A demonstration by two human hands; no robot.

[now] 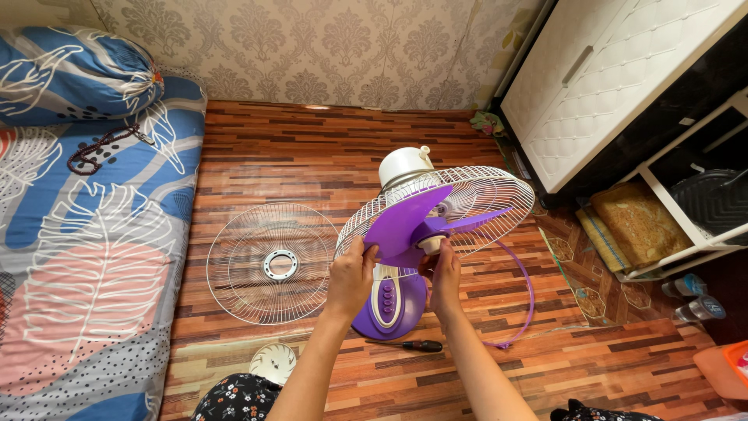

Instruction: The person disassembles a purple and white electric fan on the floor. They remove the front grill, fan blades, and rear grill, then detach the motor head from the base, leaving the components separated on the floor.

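Blankets with big leaf shapes cover the bed along the left side of the frame, and a rolled blue pillow sits at the upper left. Brown wood-look floor fills the middle. A white cupboard stands at the upper right, with a white shelf below it.

In the middle of the frame stands a fan with a purple base. Its back wire cage is on, and the purple blade sits in front of it. The front wire cage lies flat on the floor, just left of the fan. A thin purple ring lies to the right of the base.

The left hand is closed on the lower edge of the blade. The right hand grips the small hub in the middle of the blade. The two hands are near each other but not touching.

A screwdriver lies on the floor just below the base. A small round white plate sits near the bottom left.
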